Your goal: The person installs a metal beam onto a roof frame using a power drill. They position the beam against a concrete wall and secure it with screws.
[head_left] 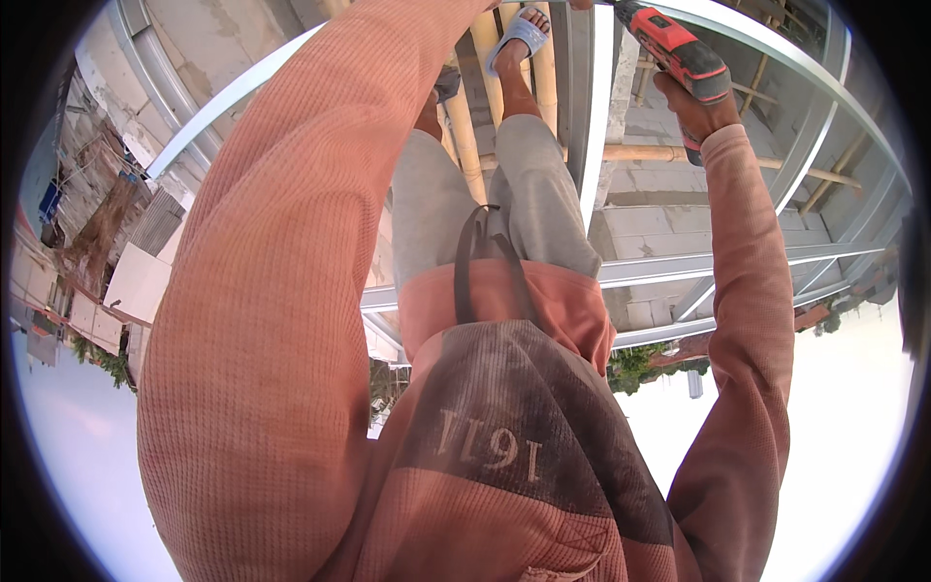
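Note:
My right hand (694, 109) is wrapped round the handle of a red and black cordless drill (676, 48). The drill points toward the upper left, its front end near a pale metal beam (600, 92). My left arm (281, 252) reaches up across the left side to the top edge. Only a sliver of my left hand (492, 5) shows there. The rest is cut off, so its fingers and anything in them are hidden. A bit of skin, perhaps a fingertip, shows beside the drill's tip.
My sandalled foot (521, 39) stands on bamboo poles (488, 63). Pale metal beams run around and behind me, including a curved-looking one (238, 92) at left and a crossbar (669, 269) behind my legs. Block walls (650, 233) lie below; rooftops and debris (107, 233) are far left.

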Demonstrator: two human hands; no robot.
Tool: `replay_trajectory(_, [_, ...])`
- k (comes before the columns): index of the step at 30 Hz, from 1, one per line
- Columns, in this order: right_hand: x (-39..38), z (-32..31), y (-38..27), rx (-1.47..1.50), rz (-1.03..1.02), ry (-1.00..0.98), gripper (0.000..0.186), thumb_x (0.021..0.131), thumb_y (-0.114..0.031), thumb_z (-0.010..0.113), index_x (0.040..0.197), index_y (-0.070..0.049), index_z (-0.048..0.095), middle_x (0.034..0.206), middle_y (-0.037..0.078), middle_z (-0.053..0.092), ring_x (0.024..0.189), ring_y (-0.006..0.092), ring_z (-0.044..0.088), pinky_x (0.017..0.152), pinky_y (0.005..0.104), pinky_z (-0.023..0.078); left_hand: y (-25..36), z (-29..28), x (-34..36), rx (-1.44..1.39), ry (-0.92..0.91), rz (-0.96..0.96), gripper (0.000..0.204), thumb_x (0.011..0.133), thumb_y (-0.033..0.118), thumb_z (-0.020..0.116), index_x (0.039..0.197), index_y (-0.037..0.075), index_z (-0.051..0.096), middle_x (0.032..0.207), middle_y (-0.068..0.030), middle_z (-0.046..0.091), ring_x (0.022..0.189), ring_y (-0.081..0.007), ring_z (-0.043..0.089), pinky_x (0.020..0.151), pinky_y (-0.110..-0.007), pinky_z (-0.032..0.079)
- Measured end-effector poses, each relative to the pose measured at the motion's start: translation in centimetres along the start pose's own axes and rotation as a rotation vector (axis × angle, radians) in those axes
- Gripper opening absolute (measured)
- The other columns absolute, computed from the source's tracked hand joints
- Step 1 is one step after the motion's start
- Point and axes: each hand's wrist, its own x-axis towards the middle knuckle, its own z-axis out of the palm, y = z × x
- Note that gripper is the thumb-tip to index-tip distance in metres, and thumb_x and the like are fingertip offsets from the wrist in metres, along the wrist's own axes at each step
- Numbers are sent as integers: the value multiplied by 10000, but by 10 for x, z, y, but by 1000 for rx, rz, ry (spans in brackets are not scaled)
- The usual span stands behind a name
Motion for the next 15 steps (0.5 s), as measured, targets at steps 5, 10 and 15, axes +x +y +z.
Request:
replay_trajectory(5, [3, -2, 8, -56, 71, -98, 432, 838, -398, 701, 1124, -75, 681, 1067, 183, 719, 975, 371, 685, 859, 421, 537, 2, -4, 2, 10, -46, -9, 688, 716, 592, 723, 1158, 66, 743, 1159, -196, 721, 1102, -314, 688, 948, -423, 533])
replay_trajectory(10, [4, -13, 14, -10, 239, -225, 437, 847, -414, 707, 1114, -69, 689, 1027, 168, 732, 926, 343, 697, 838, 406, 542, 10, -2, 1, -46, -69, 33, 723, 703, 606, 729, 1169, 54, 733, 1167, -208, 714, 1130, -317, 675, 959, -432, 529])
replay_trajectory(15, [7, -6, 6, -55, 86, -154, 419, 854, -415, 700, 1091, -71, 698, 1028, 168, 732, 952, 357, 693, 849, 409, 547, -1, 3, 2, 75, 36, -79, 750, 708, 620, 728, 1197, 52, 718, 1187, -214, 706, 1124, -333, 675, 955, -438, 535])
